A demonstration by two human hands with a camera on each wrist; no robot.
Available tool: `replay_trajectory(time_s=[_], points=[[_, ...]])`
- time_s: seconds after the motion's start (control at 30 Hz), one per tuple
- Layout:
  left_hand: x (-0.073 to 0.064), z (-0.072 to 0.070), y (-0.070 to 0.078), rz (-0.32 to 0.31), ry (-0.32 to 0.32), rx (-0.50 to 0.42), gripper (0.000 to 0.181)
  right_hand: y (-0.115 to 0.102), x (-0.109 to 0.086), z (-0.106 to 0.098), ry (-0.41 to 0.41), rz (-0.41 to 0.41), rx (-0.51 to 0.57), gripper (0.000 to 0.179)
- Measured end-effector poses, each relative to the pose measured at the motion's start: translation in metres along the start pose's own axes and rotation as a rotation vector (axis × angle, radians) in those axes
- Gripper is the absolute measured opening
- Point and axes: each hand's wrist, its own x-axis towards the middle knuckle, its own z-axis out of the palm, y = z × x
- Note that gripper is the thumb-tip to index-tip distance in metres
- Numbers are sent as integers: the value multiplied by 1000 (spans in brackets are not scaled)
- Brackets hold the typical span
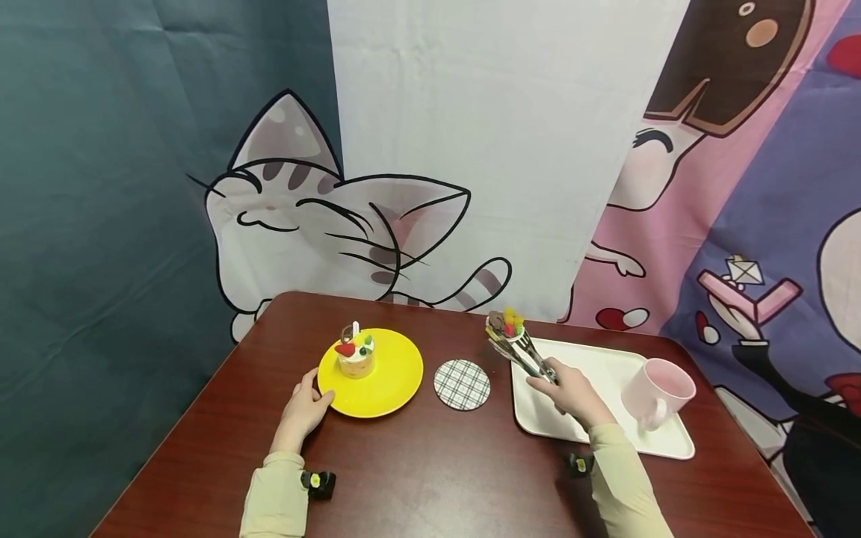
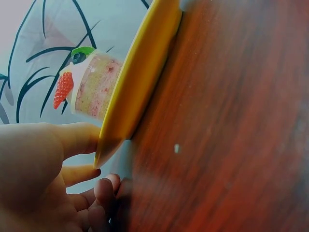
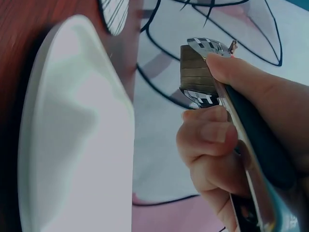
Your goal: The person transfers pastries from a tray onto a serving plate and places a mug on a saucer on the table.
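At the left of the head view, my left hand (image 1: 305, 409) pinches the rim of a yellow plate (image 1: 397, 381), thumb above and fingers below in the left wrist view. A small cake with a strawberry on top (image 1: 357, 360) stands on that plate. My right hand (image 1: 572, 392) grips metal tongs with dark handle grips (image 3: 263, 140) over the tray's left end. Between the tongs' tips is a small layered cake in a black-and-white wrapper (image 3: 197, 72), with red, yellow and brown toppings. It hangs in the air, tilted.
A white tray (image 1: 548, 418) lies at the right, bearing a pink mug (image 1: 662, 388) at its right end. A round plaid coaster (image 1: 462, 385) lies between plate and tray on the brown table (image 1: 417, 471). A printed cloth (image 1: 498, 134) hangs behind.
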Motion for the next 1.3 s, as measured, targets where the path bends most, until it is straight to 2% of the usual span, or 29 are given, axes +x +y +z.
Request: replay_trajectory(time_s=[0.2,0.43,0.7,1.1,1.3], points=[[0,0,-1,2,5,-3,64,-21,1,10,-14,-25,37,36],[2,2,2,4,13,-7,64,-43,5,24,-54,-51,37,47],[3,2,1,6,12,-12,64,-63,9,43,9,-210,-68,33],[2,0,0,-9,20,-4,64,-85,12,75,-25,-271,-67,42],[0,1,3,-10,22,-12,64,-90,11,93,-34,-314,-131,45]])
